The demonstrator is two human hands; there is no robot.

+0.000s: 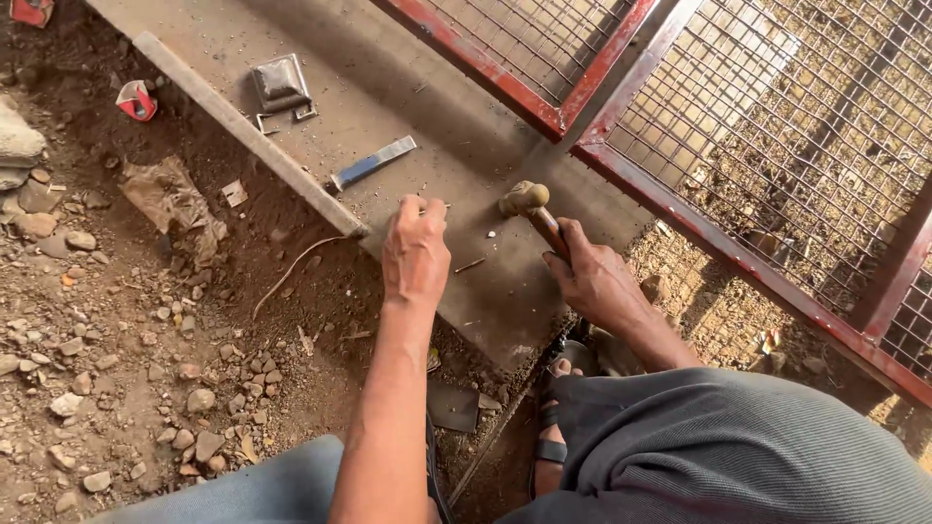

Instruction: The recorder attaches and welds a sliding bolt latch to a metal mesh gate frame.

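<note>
Your right hand (594, 281) grips the wooden-handled hammer (532, 208), its head over the grey steel plate (437, 97). Your left hand (416, 250) pinches a thin metal rod (427, 205) there. A glancing blow could catch those fingers.
</note>
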